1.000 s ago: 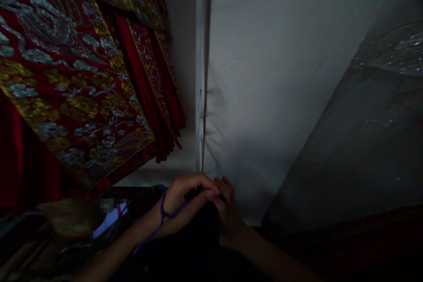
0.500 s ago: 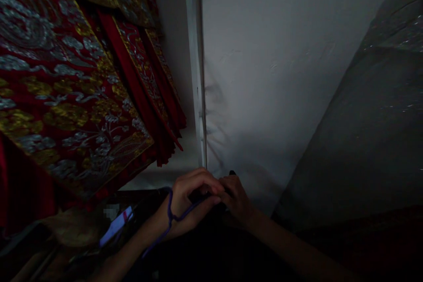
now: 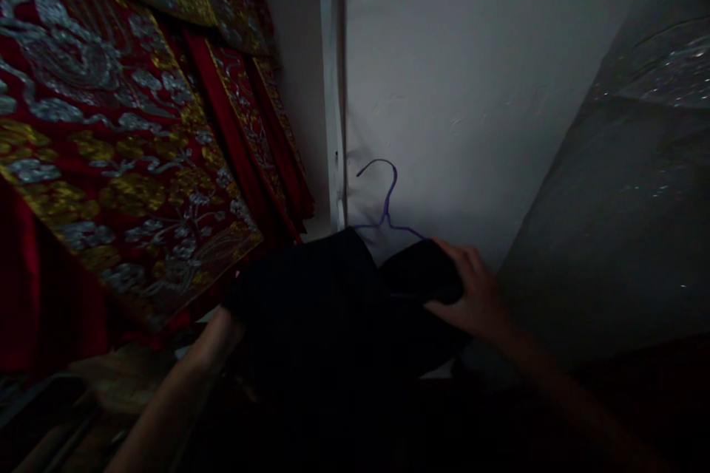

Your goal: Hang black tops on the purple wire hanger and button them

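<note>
A dark garment (image 3: pixel 327 288) hangs spread in front of me on a thin purple wire hanger (image 3: pixel 387 208). The hanger's hook stands up above the neck opening, against the pale wall. My right hand (image 3: pixel 471 292) is closed on the garment's right shoulder, fingers on top at the hanger's arm and thumb below. At the garment's left edge is my left hand (image 3: pixel 220 336). Cloth covers its fingers, so I cannot see their grip. The lower part of the garment is lost in shadow.
Red cloth (image 3: pixel 127 155) with gold and silver embroidery hangs at the left. A narrow pale upright strip (image 3: pixel 333 89) runs down the wall (image 3: pixel 471 74). Shiny, clear plastic-like sheeting (image 3: pixel 626 185) covers the right side. Dim clutter lies at the lower left.
My hands were together, with the purple hanger looped around the left wrist. They have moved apart, and the dark garment is now raised between them with the hanger's hook upright above it.
</note>
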Demonstrator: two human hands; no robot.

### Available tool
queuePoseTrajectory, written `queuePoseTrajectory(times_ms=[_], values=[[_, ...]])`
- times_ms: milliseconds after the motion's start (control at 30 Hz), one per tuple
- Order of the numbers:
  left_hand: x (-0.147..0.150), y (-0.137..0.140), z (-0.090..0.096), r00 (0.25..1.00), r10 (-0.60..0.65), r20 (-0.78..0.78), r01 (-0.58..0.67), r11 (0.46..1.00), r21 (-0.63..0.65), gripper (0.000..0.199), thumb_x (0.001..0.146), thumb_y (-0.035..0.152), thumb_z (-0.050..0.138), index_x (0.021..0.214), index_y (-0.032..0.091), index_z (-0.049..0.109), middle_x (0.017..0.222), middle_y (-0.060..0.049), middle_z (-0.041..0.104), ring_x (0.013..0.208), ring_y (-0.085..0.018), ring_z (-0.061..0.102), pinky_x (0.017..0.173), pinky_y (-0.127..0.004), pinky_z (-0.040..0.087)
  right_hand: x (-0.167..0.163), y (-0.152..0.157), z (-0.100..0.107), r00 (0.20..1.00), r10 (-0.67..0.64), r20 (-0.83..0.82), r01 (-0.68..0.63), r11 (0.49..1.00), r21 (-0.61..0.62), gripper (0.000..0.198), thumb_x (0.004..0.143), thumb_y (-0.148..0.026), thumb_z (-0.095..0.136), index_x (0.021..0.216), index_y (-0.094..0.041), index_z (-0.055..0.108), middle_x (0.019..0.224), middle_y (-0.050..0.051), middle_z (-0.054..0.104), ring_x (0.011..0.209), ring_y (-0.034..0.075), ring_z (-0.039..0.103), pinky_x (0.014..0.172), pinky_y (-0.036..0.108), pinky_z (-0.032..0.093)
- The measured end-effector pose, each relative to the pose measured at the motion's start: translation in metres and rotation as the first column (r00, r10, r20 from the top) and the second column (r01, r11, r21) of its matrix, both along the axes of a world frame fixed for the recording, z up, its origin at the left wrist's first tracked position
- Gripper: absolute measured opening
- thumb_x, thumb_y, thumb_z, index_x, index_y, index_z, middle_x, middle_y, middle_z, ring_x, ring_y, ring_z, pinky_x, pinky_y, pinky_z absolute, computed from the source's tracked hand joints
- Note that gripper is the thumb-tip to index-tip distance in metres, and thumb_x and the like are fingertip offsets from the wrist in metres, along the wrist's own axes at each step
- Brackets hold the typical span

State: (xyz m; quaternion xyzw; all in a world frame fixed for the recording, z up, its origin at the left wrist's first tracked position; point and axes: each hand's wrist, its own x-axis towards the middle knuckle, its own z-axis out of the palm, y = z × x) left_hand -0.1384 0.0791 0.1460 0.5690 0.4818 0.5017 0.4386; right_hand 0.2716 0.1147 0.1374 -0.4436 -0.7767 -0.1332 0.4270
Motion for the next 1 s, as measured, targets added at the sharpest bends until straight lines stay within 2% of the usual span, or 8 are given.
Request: queuePoseTrajectory(times_ms=[133,300,467,600,667,733,833,1000], values=[[0.001,-0.017,-0.02,0.964,0.045,0.264,0.02,0.97,-0.241,0.092,0.08,0.093,0.035,0.126,0.021,0.07,0.133,-0.018,0.069,0.14,-0.036,0.052,0.115,-0.051,0.042,-0.016,0.006,0.043,0.997,-0.071,-0.041,0.07,0.997,-0.035,0.09,0.069,-0.026,0.074,0.152,-0.031,0.041,0.127,0.011,0.056,0.11,0.036,0.065,0.09,0.053,0.058],[0.008,-0.038,-0.048,0.943,0.314,0.109,-0.257,0.897,-0.359,0.075,0.076,0.067,0.076,0.135,0.024,0.06,0.149,-0.014,0.058,0.141,-0.035,0.051,0.117,-0.05,0.042,-0.033,0.0,0.076,1.0,0.017,0.015,-0.016,0.999,-0.049,0.095,0.066,-0.029,0.075,0.155,-0.027,0.04,0.127,0.012,0.057,0.108,0.035,0.066,0.089,0.052,0.059],[0.021,-0.059,-0.07,0.914,0.402,0.046,-0.363,0.864,-0.35,0.063,0.08,0.052,0.08,0.131,0.021,0.06,0.146,-0.015,0.061,0.14,-0.035,0.054,0.116,-0.049,0.044,-0.045,-0.023,0.079,0.99,0.107,0.087,-0.104,0.994,-0.042,0.103,0.065,-0.022,0.075,0.159,-0.027,0.034,0.141,0.014,0.053,0.126,0.038,0.057,0.104,0.058,0.051],[0.043,-0.077,-0.094,0.882,0.455,0.121,-0.386,0.847,-0.366,0.057,0.081,0.048,0.08,0.127,0.019,0.061,0.142,-0.015,0.064,0.137,-0.035,0.056,0.114,-0.049,0.048,-0.07,-0.051,0.037,0.965,0.253,-0.074,-0.259,0.962,-0.085,0.093,0.079,-0.018,0.069,0.161,-0.032,0.027,0.16,0.011,0.042,0.146,0.037,0.042,0.118,0.064,0.036],[0.055,-0.085,-0.106,0.856,0.49,0.168,-0.395,0.827,-0.4,0.054,0.084,0.047,0.077,0.127,0.02,0.06,0.147,-0.014,0.06,0.141,-0.034,0.052,0.115,-0.048,0.046,-0.089,-0.072,-0.006,0.867,0.345,-0.36,-0.431,0.882,-0.191,0.089,0.088,-0.02,0.064,0.163,-0.032,0.018,0.158,0.013,0.046,0.136,0.03,0.056,0.114,0.057,0.046],[0.066,-0.092,-0.116,0.831,0.522,0.193,-0.402,0.803,-0.441,0.045,0.089,0.045,0.072,0.125,0.022,0.06,0.151,-0.012,0.056,0.144,-0.031,0.049,0.117,-0.045,0.045,-0.106,-0.094,-0.058,0.736,0.275,-0.619,-0.531,0.801,-0.275,0.079,0.093,-0.029,0.063,0.161,-0.035,0.023,0.15,0.014,0.056,0.118,0.027,0.07,0.103,0.052,0.056],[0.074,-0.1,-0.124,0.823,0.53,0.205,-0.378,0.78,-0.498,0.04,0.092,0.042,0.068,0.125,0.022,0.06,0.147,-0.012,0.06,0.139,-0.03,0.055,0.113,-0.044,0.05,-0.124,-0.12,-0.123,0.613,0.018,-0.789,-0.557,0.719,-0.416,0.043,0.095,-0.05,0.06,0.132,-0.029,0.062,0.112,0.012,0.077,0.092,0.028,0.077,0.083,0.048,0.064],[0.081,-0.108,-0.125,0.778,0.537,0.327,-0.297,0.773,-0.561,0.04,0.084,0.034,0.072,0.12,0.022,0.061,0.129,-0.012,0.071,0.123,-0.031,0.068,0.099,-0.045,0.059,-0.132,-0.111,-0.131,0.578,-0.152,-0.801,-0.616,0.562,-0.552,0.056,0.087,-0.072,0.059,0.099,-0.02,0.074,0.083,0.01,0.074,0.075,0.026,0.072,0.071,0.041,0.059]])
